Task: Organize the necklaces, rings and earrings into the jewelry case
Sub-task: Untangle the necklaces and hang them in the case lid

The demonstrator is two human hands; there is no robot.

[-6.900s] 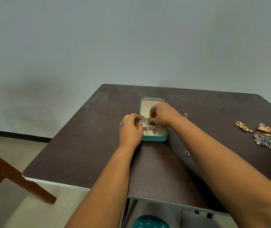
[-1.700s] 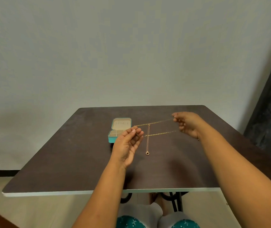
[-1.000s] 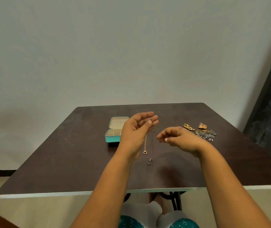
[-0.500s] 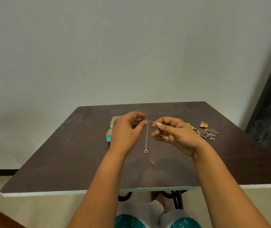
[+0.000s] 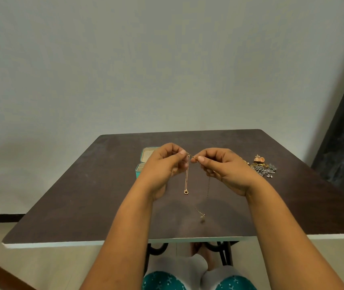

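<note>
Head view is showing both hands raised above the dark table [image 5: 96,197], and they are meeting right at the middle. The left hand [image 5: 162,166] is pinching the top of a thin gold necklace [image 5: 186,176] between thumb and forefinger, and the right hand [image 5: 221,166] is pinching the same chain just beside it, fingertips almost touching. Both sets of fingers are clenching down on the chain, none of them relaxed. A doubled length is hanging straight down from the left pinch, ending in a small ring pendant [image 5: 186,192] that is dangling clear of the tabletop. A second, fainter strand is trailing down below the right hand toward the table's near edge, where its end [image 5: 202,216] looks to be close to the surface; whether it is touching is hard to tell.

Behind the left hand, the teal jewelry case [image 5: 144,162] is sitting open, mostly hidden, so its contents cannot be read from here. Off to the right, well apart from the case, a pile of gold and silver jewelry [image 5: 263,166] is waiting on the table.

Judging the progress: this necklace is in hand but not yet in the case, and that whole pile is not yet sorted, so plenty is looking left to do.
</note>
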